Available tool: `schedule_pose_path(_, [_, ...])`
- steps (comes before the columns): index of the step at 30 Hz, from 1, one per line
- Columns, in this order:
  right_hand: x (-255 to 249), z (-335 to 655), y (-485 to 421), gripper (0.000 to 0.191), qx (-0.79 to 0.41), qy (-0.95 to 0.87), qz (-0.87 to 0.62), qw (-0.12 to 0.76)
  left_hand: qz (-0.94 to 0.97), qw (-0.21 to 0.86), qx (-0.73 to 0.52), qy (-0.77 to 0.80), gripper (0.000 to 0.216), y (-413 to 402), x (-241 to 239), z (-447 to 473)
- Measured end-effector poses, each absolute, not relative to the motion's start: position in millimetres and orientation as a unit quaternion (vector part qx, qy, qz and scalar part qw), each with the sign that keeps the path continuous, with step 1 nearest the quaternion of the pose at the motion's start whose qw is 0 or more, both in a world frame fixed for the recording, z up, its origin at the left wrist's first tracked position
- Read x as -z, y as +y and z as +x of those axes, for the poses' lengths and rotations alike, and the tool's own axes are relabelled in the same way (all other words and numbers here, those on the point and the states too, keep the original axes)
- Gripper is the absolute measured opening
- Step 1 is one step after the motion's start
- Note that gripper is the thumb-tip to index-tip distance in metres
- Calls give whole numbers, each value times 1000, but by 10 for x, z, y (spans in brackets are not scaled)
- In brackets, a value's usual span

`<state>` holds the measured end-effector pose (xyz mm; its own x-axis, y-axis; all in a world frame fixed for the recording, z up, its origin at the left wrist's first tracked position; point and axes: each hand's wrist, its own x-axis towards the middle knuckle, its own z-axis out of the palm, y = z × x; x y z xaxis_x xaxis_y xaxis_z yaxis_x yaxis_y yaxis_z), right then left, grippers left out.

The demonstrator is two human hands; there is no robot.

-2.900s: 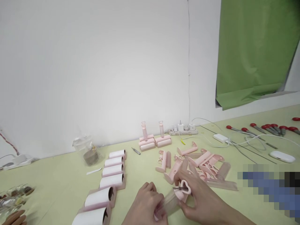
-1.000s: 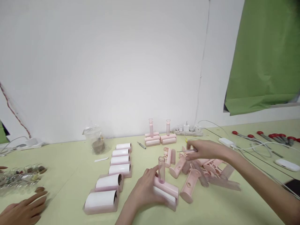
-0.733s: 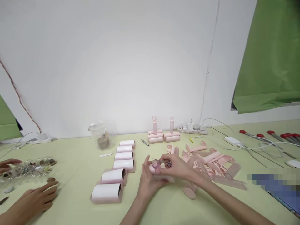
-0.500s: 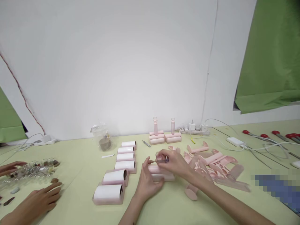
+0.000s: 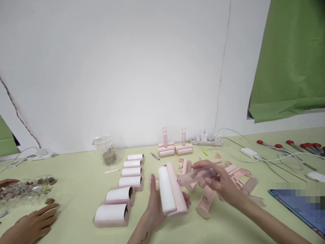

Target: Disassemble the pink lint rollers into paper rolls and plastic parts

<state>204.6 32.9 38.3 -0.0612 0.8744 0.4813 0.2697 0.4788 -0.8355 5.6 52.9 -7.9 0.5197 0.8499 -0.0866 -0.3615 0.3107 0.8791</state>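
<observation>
A pink lint roller head with a white paper roll is tilted in my left hand, whose thumb is on its left side and whose fingers come round behind to the right. My right hand grips a clear pink handle, slightly blurred. The handle points left, its end at the side of the pink head; whether the two are joined I cannot tell. To the right, partly behind my right hand, lies a pile of loose pink roller parts.
White rolls in pink holders line up on the left. Finished-looking pink rollers with upright handles stand by the wall near a power strip. A cutter and a phone lie around. Another person's hand rests at far left.
The roller head has been lifted off the table and turned, so its white roll stands steeply. My right hand has moved right, now gripping the clear handle sideways. The view has shifted slightly right.
</observation>
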Motion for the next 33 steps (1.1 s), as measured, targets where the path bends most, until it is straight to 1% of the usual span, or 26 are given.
schedule_pose_path(1, [-275, 1996, 330, 29, -296, -653, -443, 539, 390, 803, -369, 259, 72, 474, 94, 115])
schedule_pose_path(2, [-168, 1939, 333, 31, -306, -620, -467, 552, 348, 830, -362, 245, 61, 427, 125, 167])
schedule_pose_path(4, [17, 1828, 334, 37, -320, -539, -512, 588, 308, 821, -403, 262, 37, 361, 206, 241])
schedule_pose_path(5, [88, 1785, 328, 40, -334, -505, -525, 598, 312, 805, -420, 280, 31, 343, 243, 261])
schedule_pose_path(9, [210, 1764, 259, 42, -451, -434, -514, 586, 373, 783, -397, 302, 29, 349, 314, 232])
schedule_pose_path(12, [168, 1889, 229, 38, -551, -391, -496, 546, 402, 810, -312, 292, 38, 382, 310, 167])
schedule_pose_path(14, [82, 2007, 256, 34, -572, -388, -493, 529, 404, 827, -261, 292, 44, 393, 297, 143])
schedule_pose_path(16, [-35, 2130, 329, 35, -520, -439, -513, 524, 405, 816, -277, 305, 45, 398, 275, 143])
schedule_pose_path(19, [-164, 2299, 517, 43, -347, -524, -591, 506, 389, 781, -344, 349, 44, 417, 233, 162])
schedule_pose_path(21, [-156, 2394, 655, 46, -274, -537, -633, 485, 364, 753, -383, 391, 44, 441, 219, 172])
schedule_pose_path(24, [-25, 2514, 788, 51, -262, -539, -672, 435, 344, 712, -438, 427, 46, 484, 236, 174])
schedule_pose_path(27, [92, 2615, 785, 71, -228, -526, -725, 382, 383, 690, -449, 420, 48, 520, 274, 163])
schedule_pose_path(29, [98, 2667, 736, 82, -168, -526, -759, 344, 436, 637, -462, 436, 45, 533, 290, 156])
schedule_pose_path(30, [79, 2680, 704, 83, -142, -537, -762, 333, 468, 598, -471, 448, 43, 536, 292, 154])
schedule_pose_path(31, [51, 2680, 670, 79, -125, -555, -754, 328, 498, 555, -481, 461, 41, 537, 290, 154])
schedule_pose_path(33, [-18, 2621, 589, 63, -125, -602, -712, 339, 536, 476, -500, 485, 37, 539, 282, 157])
